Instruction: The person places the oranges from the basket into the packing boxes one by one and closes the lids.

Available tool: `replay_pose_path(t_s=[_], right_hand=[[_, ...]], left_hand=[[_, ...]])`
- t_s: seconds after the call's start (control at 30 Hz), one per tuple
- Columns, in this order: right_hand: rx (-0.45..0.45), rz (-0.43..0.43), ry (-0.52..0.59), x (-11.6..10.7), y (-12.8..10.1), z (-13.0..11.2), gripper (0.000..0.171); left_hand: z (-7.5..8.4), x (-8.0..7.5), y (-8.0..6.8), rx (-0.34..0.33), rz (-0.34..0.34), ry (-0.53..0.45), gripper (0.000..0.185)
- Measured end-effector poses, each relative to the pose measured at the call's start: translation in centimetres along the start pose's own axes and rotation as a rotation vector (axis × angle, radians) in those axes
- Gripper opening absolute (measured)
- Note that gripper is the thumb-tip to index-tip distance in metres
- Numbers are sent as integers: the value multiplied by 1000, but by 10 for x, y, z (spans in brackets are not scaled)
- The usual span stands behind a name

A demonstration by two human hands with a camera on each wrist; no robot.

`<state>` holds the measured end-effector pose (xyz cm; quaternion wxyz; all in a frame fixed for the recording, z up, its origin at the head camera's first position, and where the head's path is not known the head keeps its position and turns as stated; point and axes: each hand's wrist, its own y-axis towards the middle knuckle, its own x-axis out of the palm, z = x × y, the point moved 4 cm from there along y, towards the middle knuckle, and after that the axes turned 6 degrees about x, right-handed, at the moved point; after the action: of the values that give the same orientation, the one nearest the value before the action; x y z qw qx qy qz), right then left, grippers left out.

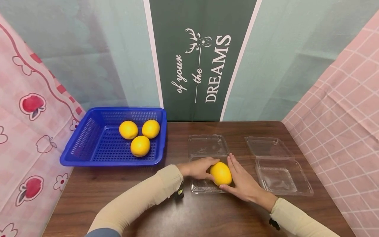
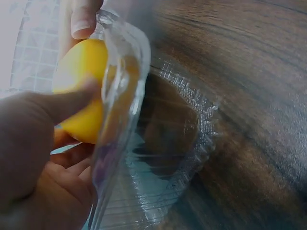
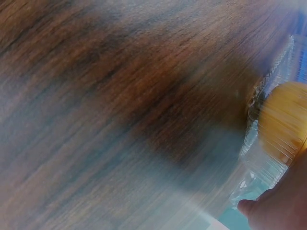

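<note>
An orange sits between the two hands, over the base of a clear plastic clamshell box whose lid lies folded back. My left hand grips it from the left; in the left wrist view the thumb lies across the fruit and the fingers go beneath it. From the right, my right hand rests against the fruit and the box's right side, fingers straight and thumb spread toward the front. The box wall stands in front of the fruit in the right wrist view.
A second clear clamshell box stands with its lid laid back on the right of the wooden table. At the back left, a blue plastic basket holds three more oranges. Fabric curtains enclose the table.
</note>
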<state>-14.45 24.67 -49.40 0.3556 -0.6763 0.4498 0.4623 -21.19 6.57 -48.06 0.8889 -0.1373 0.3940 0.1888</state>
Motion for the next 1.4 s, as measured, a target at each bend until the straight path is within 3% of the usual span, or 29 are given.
replay_pose_path(t_s=[0.1, 0.3, 0.57, 0.87, 1.4], right_hand=[[-1, 9, 0, 1, 0, 1, 109], [-2, 23, 13, 2, 1, 1, 109], [-7, 33, 7, 4, 0, 1, 111], [-19, 44, 8, 4, 0, 1, 111], [-18, 29, 1, 2, 1, 1, 111]], left_hand=[[0, 1, 0, 5, 35, -19, 73], [-2, 0, 0, 16, 85, -107, 54], [4, -3, 0, 52, 40, -90, 58], [2, -3, -1, 35, -2, -58, 64], [1, -6, -3, 15, -18, -63, 72]])
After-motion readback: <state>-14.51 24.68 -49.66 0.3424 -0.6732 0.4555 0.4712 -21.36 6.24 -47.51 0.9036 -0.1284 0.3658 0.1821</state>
